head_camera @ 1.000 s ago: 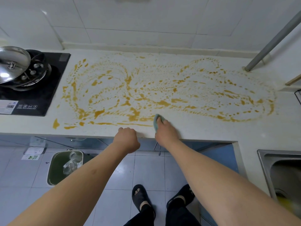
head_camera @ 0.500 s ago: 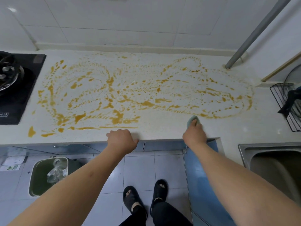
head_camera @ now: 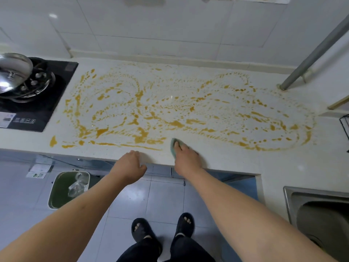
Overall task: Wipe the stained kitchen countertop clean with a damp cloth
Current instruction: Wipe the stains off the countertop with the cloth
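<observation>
You are standing with two feet in two dark open-toed slippers (head_camera: 146,232) on the grey tiled floor (head_camera: 166,197), nearest the camera. One green waste bin (head_camera: 64,191) with a clear bag inside is sitting on the floor to your left, below the counter edge. One steel sink (head_camera: 319,212) is sitting low at your right, set into the same counter.

You are extending two bare forearms forward and up toward the counter edge. Your left hand (head_camera: 130,165) is resting at the front lip of the white countertop (head_camera: 236,161), knuckles up, with the fingers curled loosely downward over the edge; the fingertips are hidden, so you cannot tell whether they are gripping the lip or only resting on it. It is holding no object.

Your right hand (head_camera: 186,156) is lying palm down on the countertop just beside the left hand, wrist at the front edge. Its fingers are lying close together and fairly flat, pressing down on one green cloth (head_camera: 174,146). The cloth is showing only at the fingertips and along the hand's left side, touching the near border of the stain.

One large orange-brown stain (head_camera: 179,114) is spreading in swirls and droplets across most of the countertop. One black cooktop (head_camera: 37,95) is sitting at the far left, carrying one steel pot with lid (head_camera: 13,70). One grey metal pole (head_camera: 313,53) is rising from the far right corner against the white tiled wall (head_camera: 170,25).
</observation>
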Tool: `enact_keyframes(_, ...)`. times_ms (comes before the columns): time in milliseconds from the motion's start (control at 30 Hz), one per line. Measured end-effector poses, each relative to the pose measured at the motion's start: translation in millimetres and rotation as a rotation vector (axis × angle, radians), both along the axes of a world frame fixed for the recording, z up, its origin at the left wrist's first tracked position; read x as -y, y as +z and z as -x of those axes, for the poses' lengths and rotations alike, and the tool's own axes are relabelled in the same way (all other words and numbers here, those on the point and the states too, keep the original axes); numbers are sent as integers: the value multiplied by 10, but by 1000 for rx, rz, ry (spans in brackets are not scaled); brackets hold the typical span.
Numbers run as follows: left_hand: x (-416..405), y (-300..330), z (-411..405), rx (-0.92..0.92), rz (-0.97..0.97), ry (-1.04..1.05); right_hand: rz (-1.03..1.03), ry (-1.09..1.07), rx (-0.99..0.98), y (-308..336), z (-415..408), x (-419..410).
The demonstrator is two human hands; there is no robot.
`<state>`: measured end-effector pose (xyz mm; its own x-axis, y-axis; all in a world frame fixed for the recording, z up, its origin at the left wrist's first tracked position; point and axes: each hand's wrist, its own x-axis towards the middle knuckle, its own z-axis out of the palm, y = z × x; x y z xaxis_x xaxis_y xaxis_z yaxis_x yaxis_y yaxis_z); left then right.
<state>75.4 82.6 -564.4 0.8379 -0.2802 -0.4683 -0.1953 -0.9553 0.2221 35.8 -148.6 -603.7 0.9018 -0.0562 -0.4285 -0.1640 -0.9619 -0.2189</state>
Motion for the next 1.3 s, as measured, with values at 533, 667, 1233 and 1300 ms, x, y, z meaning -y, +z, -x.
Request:
enact_keyframes(533, -1192, 43, -528, 166, -177, 198, 30, -382, 38, -26, -327, -420)
enact_keyframes(667, -1550, 20, -668, 169, -212, 213, -44, -414, 72, -70, -576, -874)
enact_keyframes(1233, -1866, -155, -814, 162, -258, 34, -357, -509, 60, -25, -1156, -1568)
enact_keyframes(1300, -1843, -160, -782, 160, -298, -16, -372, -532, 66, 2, -1164, -1596)
